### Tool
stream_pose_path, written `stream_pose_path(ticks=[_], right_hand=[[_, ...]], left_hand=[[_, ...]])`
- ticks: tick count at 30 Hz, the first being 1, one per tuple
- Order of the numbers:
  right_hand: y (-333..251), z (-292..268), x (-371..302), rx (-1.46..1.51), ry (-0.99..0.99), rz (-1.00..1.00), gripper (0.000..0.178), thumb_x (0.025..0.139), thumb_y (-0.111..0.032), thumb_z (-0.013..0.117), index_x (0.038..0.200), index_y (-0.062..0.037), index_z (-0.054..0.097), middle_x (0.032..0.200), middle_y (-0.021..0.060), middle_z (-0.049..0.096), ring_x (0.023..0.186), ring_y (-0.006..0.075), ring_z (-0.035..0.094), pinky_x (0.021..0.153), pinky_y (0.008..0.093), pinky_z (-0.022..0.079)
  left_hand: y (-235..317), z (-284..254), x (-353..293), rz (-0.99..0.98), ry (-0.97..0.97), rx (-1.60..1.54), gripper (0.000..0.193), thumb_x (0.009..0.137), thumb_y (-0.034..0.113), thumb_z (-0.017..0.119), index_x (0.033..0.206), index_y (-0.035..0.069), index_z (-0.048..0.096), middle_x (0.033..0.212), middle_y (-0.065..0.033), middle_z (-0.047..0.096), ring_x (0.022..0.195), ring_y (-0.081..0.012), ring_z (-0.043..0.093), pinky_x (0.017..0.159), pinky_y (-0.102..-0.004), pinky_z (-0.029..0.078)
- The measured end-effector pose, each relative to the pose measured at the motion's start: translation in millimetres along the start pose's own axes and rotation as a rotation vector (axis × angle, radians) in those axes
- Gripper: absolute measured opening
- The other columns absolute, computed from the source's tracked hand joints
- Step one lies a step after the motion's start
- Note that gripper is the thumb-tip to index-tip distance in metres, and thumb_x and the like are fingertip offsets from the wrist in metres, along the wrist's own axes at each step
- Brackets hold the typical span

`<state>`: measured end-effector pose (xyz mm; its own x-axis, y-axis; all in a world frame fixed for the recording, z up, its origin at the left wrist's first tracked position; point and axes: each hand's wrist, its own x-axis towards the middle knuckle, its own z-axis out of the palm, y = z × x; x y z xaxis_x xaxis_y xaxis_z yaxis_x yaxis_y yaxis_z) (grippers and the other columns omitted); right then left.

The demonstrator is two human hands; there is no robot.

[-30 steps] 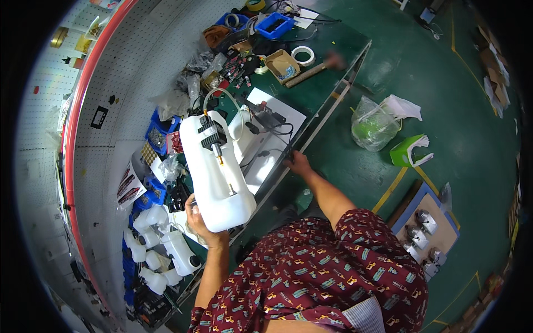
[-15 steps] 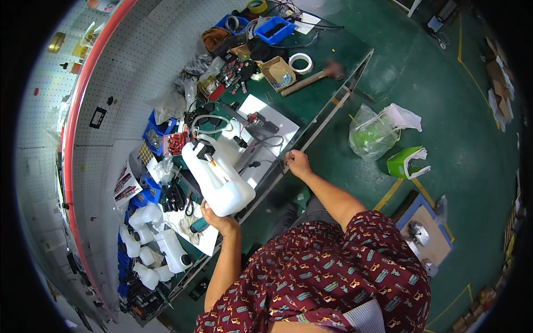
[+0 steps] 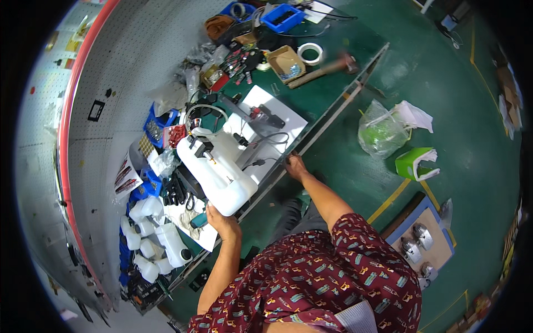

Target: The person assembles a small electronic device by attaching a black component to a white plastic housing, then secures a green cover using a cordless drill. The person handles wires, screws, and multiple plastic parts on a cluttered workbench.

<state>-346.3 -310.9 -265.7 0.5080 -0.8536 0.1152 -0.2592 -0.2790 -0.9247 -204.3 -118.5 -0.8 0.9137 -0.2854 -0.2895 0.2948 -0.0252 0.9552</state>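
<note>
A white plastic tank (image 3: 223,187) lies over the bench's near edge, a black fitting with a brass-coloured tip (image 3: 206,150) on its upper side. My left hand (image 3: 223,222) grips the tank's near lower end, its fingers partly hidden beneath. At the bench rim, right of the tank, my right hand (image 3: 296,166) is closed with curled fingertips; what they hold, if anything, is too small to make out. Behind the tank, a looped grey hose (image 3: 208,106) rises. A white board (image 3: 288,119) carries a dark device with a cable (image 3: 265,117).
Several small white bottles (image 3: 173,247) crowd the bench's left end. Farther back are a hammer (image 3: 325,69), a tape roll (image 3: 310,54), a cardboard tray (image 3: 286,64) and a blue bin (image 3: 283,18). On the floor at right stand a plastic bag (image 3: 381,129) and a green box (image 3: 415,164).
The tank has rolled in my left hand, so a flatter side faces up. My right hand stays at the bench rim, its wrist slightly turned. The whole view has shifted a little.
</note>
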Motion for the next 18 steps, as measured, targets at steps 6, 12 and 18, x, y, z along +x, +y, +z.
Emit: stream_pose_path(ticks=[6, 12, 18], right_hand=[[-13.0, -72.7, -46.5, 0.141, -0.553, 0.563, 0.031, 0.105, -0.021, 0.049, 0.117, 0.0001, 0.068, 0.109, 0.0198, 0.072, 0.100, 0.0316, 0.071, 0.080, 0.0453, 0.058], [-193.5, -196.7, -44.3, 1.265, -0.638, 0.785, 0.045, 0.100, -0.020, 0.046, 0.129, 0.0101, 0.062, 0.135, 0.0271, 0.063, 0.122, 0.0375, 0.066, 0.099, 0.0459, 0.058], [-330.9, -167.1, 56.9, 1.583, -0.511, 0.519, 0.034, 0.099, -0.009, 0.061, 0.132, 0.0003, 0.059, 0.130, 0.0214, 0.066, 0.114, 0.0258, 0.069, 0.094, 0.0348, 0.062]], left_hand=[[-1.8, 2.3, 0.2, 0.073, 0.035, 0.069, 0.040, 0.106, 0.027, 0.056, 0.132, -0.003, 0.056, 0.116, -0.0078, 0.065, 0.099, -0.0159, 0.061, 0.089, -0.0315, 0.051], [10.7, 10.9, -13.6, 0.095, 0.017, 0.248, 0.043, 0.103, 0.030, 0.063, 0.134, -0.001, 0.057, 0.097, 0.0004, 0.057, 0.079, -0.0071, 0.047, 0.068, -0.0227, 0.040], [23.8, 15.4, -14.1, 0.107, -0.023, 0.249, 0.046, 0.098, 0.029, 0.070, 0.129, -0.001, 0.055, 0.096, -0.0023, 0.057, 0.085, -0.0108, 0.051, 0.075, -0.0282, 0.045]])
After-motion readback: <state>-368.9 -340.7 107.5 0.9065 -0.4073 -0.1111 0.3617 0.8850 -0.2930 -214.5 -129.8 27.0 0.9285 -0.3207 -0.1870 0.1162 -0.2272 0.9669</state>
